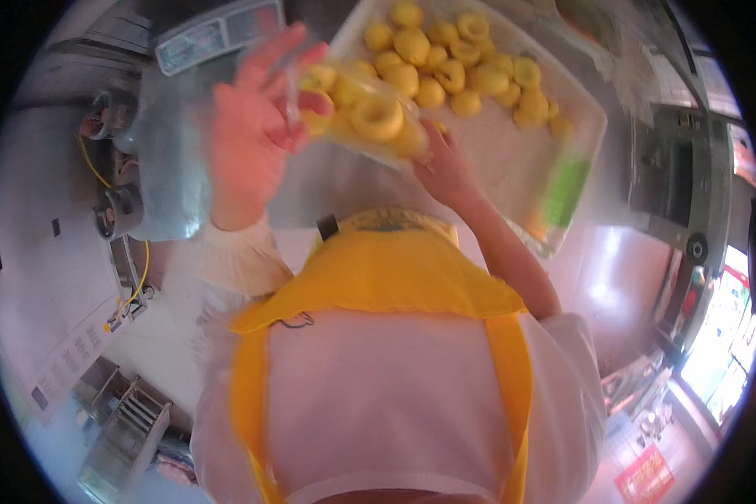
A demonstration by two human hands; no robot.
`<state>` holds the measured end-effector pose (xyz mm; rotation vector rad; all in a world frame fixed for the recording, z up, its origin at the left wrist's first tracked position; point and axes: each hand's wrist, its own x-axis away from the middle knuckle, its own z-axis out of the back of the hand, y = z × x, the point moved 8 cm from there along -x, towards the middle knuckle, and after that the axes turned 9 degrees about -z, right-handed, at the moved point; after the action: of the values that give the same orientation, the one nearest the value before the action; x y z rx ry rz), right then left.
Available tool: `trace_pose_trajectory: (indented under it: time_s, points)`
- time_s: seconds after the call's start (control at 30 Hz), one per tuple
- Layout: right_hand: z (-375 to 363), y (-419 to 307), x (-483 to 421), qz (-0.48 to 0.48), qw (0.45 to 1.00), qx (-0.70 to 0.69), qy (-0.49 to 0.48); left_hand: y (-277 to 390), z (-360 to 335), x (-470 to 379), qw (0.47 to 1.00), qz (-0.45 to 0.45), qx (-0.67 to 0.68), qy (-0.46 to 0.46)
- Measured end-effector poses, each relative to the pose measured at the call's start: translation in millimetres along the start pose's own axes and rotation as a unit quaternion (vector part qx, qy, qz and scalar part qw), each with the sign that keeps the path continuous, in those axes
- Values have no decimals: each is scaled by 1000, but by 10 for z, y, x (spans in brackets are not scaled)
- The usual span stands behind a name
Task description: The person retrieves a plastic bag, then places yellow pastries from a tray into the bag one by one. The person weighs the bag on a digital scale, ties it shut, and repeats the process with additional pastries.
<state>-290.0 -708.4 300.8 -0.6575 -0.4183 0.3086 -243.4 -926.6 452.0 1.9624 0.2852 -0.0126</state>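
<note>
A clear plastic bag (pixel 359 135) holds several yellow, dough-like buns, one of them a hollow bun (pixel 378 118) with its round opening showing. My right hand (pixel 444 167) grips the bag's lower right end, its fingers partly hidden behind it. At the bag's left end is my left hand (pixel 246 126), blurred, with curled fingers around a clear edge of plastic. Behind the bag, a pale shallow tray (pixel 485 157) carries many more yellow buns (pixel 412 46), some rounded side up, others with the hollow showing.
A compartmented container (pixel 220 38) stands at the back left. Blue-tinted plastic (pixel 170 170) covers the table's left side, beside two round metal pots or burners (pixel 118 211). Something green (pixel 566 194) lies at the tray's right edge. A metal rack (pixel 129 416) stands at lower left.
</note>
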Motion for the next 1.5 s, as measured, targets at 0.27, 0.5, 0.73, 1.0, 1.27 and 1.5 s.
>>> trace_pose_trajectory:
  time_s: [0.27, 0.5, 0.73, 1.0, 1.27, 1.5]
  points:
    - [154, -26, -209, -204, 949, -197, -139, 191, 219, -114, 998, -1, 51, -35]
    - [-98, -411, -38, -43, 999, 24, 17, 91, 211, -132, 994, 10, 76, -74]
    - [508, -100, -114, -115, 992, 31, -31, 155, 315, -319, 985, 6, 88, -147]
    - [855, -1423, -135, 67, 902, -426, 5, 524, 422, -459, 962, -59, -191, -185]
    - [613, -1943, -99, 169, 927, -334, 10, 197, 144, -369, 966, 76, -131, -208]
    - [-19, -1936, -314, 175, 910, -373, 43, 142, 117, -298, 927, 29, -343, -150]
